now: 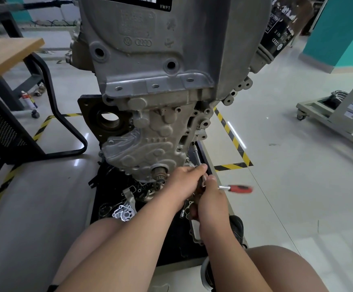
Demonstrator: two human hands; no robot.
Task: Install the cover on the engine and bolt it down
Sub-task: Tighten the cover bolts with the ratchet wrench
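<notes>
We see the engine (pixel 161 85) standing upright on a black mat (pixel 171 245), the ribbed cover (pixel 148 152) already seated on its lower face. Our left hand (pixel 184 182) closes around the extension bar (pixel 197 154) that runs up to the cover's right edge; our right hand (pixel 210 199) grips the red-handled ratchet (pixel 237 188). On the mat lie a pump housing (pixel 123 213) and a loose socket (pixel 182 213).

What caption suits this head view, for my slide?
Both hands work a red-handled ratchet with extension at the engine cover's lower edge.
</notes>
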